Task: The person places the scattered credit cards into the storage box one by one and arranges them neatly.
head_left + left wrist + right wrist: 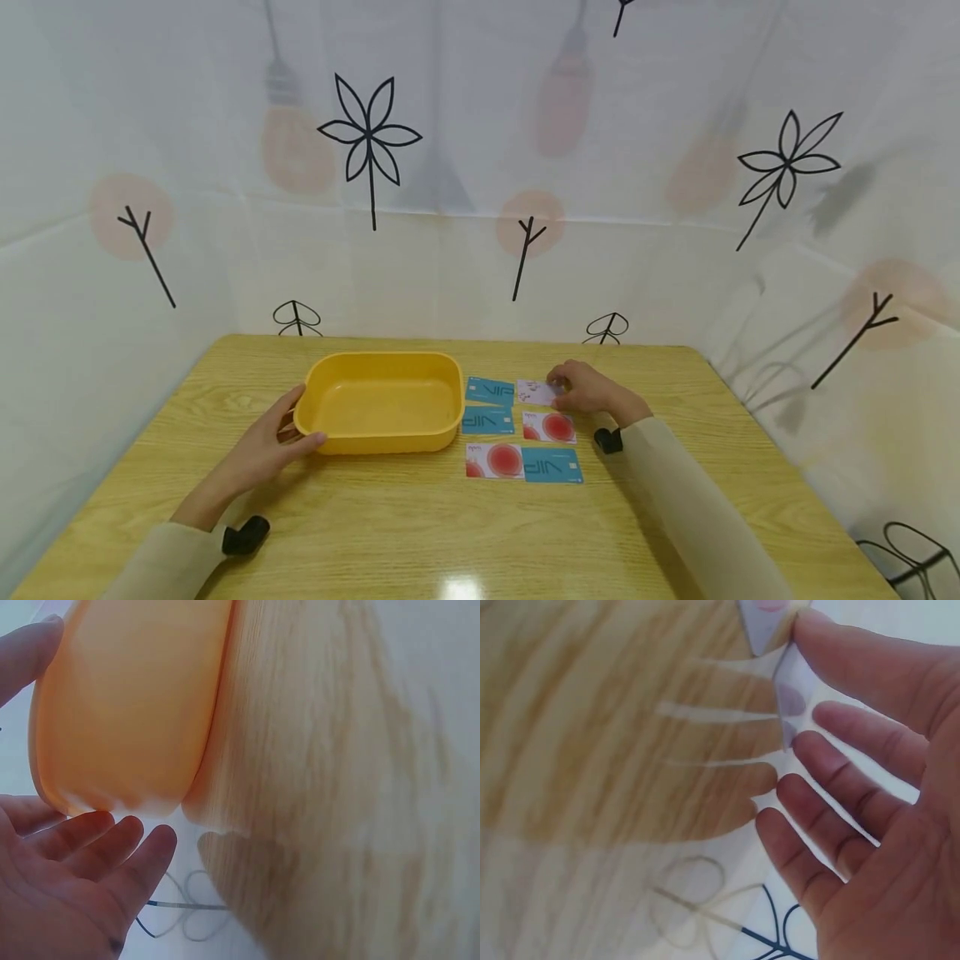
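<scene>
My left hand (pixel 262 446) holds the left end of a yellow plastic basin (pixel 382 443). Its thumb lies at the front rim, and the fingertips touch the outer end wall in the left wrist view. At the right, my right hand (pixel 588 390) holds the right end of a white patterned card (pixel 534 392) between thumb and fingers, low at the table. Around it lie a blue VIP card (pixel 491 390), a second blue card (pixel 487 421), a white card with a red circle (pixel 550 427), another red-circle card (pixel 494 461) and a blue card (pixel 552 465).
The cards lie in rows on a wood-grain table (pixel 375 525), close to the basin's right side. White cloth (pixel 457 275) printed with plants and lamps hangs behind and beside the table. Each wrist carries a black device (pixel 246 536).
</scene>
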Demonstrator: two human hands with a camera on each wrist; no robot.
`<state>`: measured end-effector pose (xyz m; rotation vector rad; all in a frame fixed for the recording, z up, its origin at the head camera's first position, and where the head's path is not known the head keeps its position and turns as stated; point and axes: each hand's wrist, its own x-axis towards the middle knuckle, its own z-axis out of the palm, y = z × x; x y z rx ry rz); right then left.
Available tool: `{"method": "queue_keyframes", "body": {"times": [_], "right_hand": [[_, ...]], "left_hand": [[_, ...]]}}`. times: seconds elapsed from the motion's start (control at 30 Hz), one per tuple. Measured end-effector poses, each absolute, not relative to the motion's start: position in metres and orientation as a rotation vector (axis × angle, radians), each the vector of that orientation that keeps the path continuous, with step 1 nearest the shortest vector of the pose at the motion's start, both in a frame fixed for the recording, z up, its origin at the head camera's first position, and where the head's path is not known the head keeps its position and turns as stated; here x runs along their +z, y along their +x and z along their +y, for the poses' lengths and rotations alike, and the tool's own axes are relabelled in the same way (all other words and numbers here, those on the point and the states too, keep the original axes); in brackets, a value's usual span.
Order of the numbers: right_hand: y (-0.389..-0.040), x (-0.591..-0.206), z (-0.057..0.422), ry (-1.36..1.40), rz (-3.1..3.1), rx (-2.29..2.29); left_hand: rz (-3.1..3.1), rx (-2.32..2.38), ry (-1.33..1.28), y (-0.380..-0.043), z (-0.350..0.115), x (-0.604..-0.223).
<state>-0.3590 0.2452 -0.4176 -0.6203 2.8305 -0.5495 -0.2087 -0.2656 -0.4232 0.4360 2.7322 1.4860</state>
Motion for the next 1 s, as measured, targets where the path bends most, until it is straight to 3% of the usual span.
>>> {"method": "queue_keyframes", "body": {"times": [1.0], "right_hand": [[-0.3603,-0.412,0.2396,-0.436,2.782,-0.612]], "left_hand": [[2.757,1.438,0.431,-0.2079,-0.265,-0.4229]]}}
